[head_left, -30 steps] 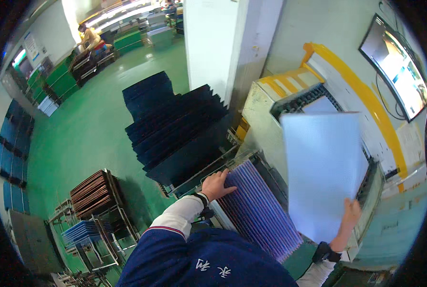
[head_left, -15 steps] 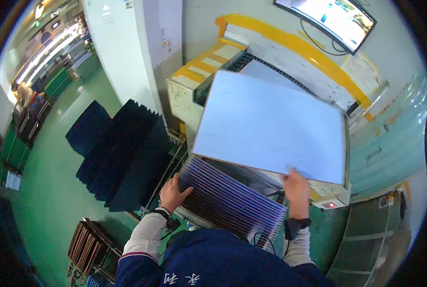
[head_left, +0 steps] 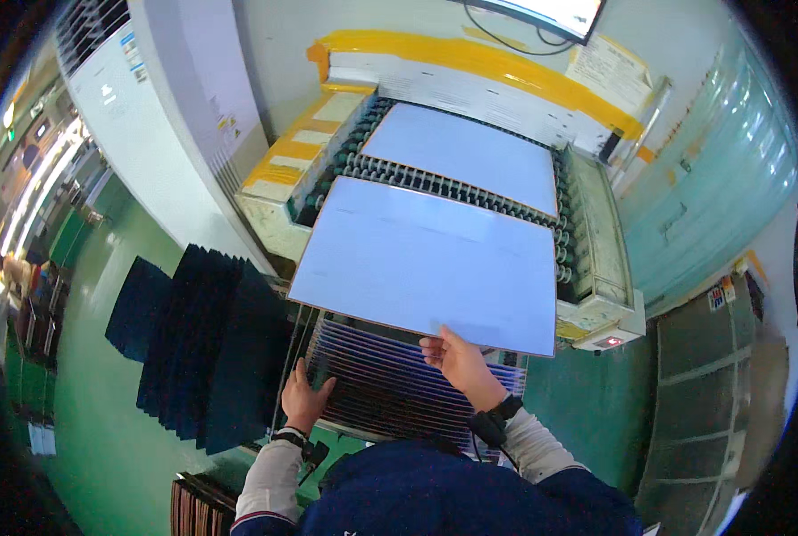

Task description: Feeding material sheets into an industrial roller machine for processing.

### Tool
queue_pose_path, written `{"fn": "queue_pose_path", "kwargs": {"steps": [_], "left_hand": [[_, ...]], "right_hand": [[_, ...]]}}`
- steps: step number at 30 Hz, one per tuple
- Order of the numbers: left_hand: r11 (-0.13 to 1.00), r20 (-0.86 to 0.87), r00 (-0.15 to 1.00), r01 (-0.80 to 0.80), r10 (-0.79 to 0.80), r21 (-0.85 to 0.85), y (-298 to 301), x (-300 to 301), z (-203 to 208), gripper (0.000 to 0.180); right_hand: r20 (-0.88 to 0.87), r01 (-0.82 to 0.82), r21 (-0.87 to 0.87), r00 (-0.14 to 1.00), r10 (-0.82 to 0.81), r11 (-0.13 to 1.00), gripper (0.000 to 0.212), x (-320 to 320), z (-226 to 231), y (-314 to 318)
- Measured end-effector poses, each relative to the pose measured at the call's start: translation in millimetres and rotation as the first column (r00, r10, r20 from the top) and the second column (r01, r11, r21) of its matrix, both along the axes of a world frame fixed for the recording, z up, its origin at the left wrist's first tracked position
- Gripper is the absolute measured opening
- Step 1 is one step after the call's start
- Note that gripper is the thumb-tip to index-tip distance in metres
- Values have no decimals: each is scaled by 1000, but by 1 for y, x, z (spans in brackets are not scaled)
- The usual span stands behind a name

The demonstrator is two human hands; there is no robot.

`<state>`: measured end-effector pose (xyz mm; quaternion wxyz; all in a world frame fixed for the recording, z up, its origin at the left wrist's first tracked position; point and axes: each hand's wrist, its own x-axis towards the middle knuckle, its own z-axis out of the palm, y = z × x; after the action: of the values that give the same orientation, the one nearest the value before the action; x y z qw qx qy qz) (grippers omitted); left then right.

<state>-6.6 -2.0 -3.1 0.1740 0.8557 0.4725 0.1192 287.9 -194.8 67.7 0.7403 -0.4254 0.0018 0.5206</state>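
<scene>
A large pale blue-white rectangular panel (head_left: 435, 259) with a thin brown edge lies across the near end of a roller conveyor, its front edge overhanging. My right hand (head_left: 460, 364) pinches that front edge, thumb and fingers closed on it. Below the overhang stands a rack of thin panels (head_left: 390, 380), set on edge in close parallel rows. My left hand (head_left: 303, 400) rests at the rack's left side, thumb and fingers apart. Farther back on the rollers lies a second pale panel (head_left: 466, 156).
The roller conveyor (head_left: 587, 223) has yellow-taped housings. Dark panels (head_left: 207, 348) stand fanned on the left, near a white cabinet (head_left: 167, 116). Brown boards (head_left: 198, 509) stand in a rack at lower left. A monitor (head_left: 551, 11) hangs above; clear plastic sheeting (head_left: 721, 170) hangs right.
The near panel now sits lower and straighter over the rollers, uncovering the second panel and rollers behind. My right hand has shifted left along its edge. The view has also moved.
</scene>
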Motion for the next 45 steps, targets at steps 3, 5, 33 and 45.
{"fn": "queue_pose_path", "kwargs": {"steps": [3, 5, 33, 45], "left_hand": [[1000, -31, 999, -8, 7, -21, 2, 0, -4, 95], [1000, -26, 1000, -4, 3, -27, 2, 0, -7, 96], [999, -31, 1000, 3, -5, -52, 0, 8, 2, 91], [1000, -33, 999, 27, -28, -15, 2, 3, -6, 93]], "right_hand": [[-8, -29, 83, 1000, 30, 996, 29, 7, -1, 5], [-30, 8, 76, 1000, -6, 997, 29, 11, -1, 10], [-61, 102, 57, 993, -99, 993, 33, 96, -1, 55], [34, 15, 58, 999, -17, 998, 43, 94, 0, 52]]}}
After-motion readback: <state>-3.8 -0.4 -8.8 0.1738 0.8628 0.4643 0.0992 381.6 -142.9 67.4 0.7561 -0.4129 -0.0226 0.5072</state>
